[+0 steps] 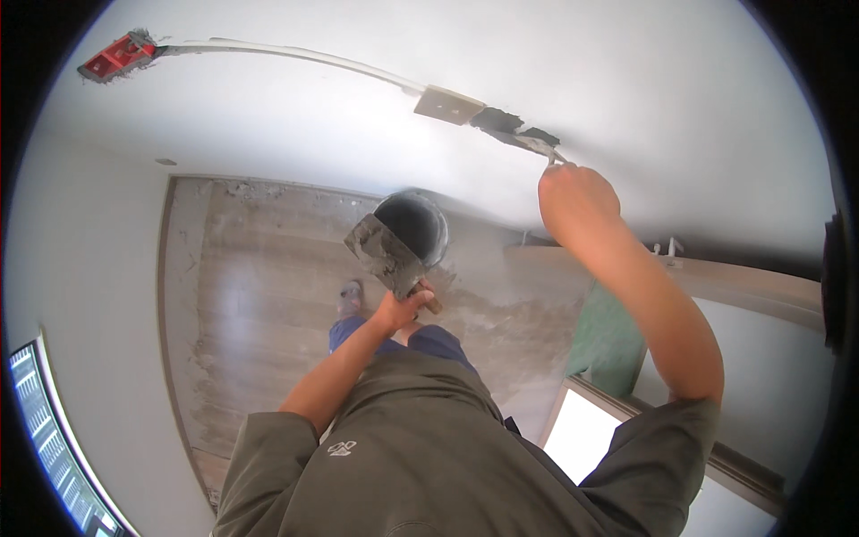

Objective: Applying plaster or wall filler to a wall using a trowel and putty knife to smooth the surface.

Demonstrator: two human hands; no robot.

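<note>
snugly, left hand [405, 308] around trowel handle [434, 306]

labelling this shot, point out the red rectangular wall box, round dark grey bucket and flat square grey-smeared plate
Red rectangular wall box [118, 57], head view, front face
Round dark grey bucket [429, 224], head view, inner wall
Flat square grey-smeared plate [384, 251], head view, upper face

Got a window [61, 438] down at lower left, pretty grimy floor [259, 304], plus some green sheet [604, 336] near a bright panel [580, 437] at right.
</note>
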